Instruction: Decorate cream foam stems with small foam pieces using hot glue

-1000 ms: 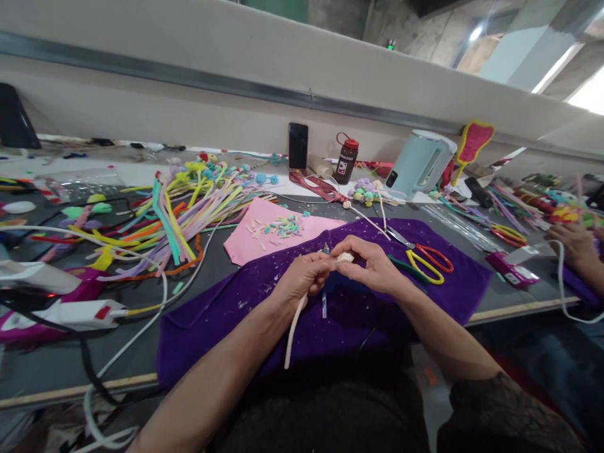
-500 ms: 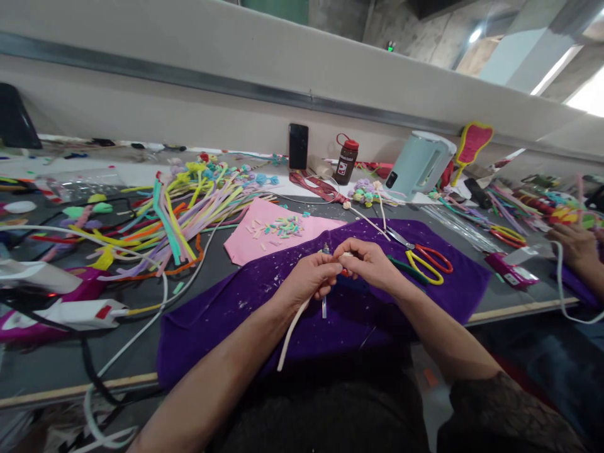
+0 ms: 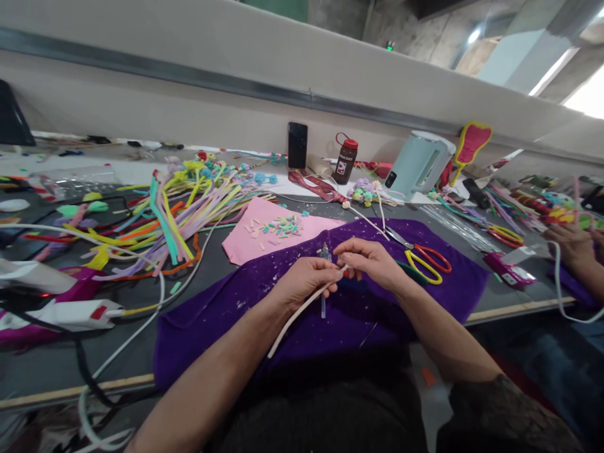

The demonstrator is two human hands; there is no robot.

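Since a moment ago: cream pipe cleaner (image 3: 297,313) swung flatter, tail out toward left. Left hand (image 3: 309,281) pinched shut on stem; right hand (image 3: 372,261) fingertips closed on its tip, above purple cloth (image 3: 236,327) on bench (image 3: 51,365). Best kept taut, twisted close to fingertips. Beyond: scissors (image 3: 422,261), pink sheet (image 3: 264,236).

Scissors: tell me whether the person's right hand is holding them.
No, the scissors lie on the purple cloth beside the right hand, which pinches a cream pipe cleaner.
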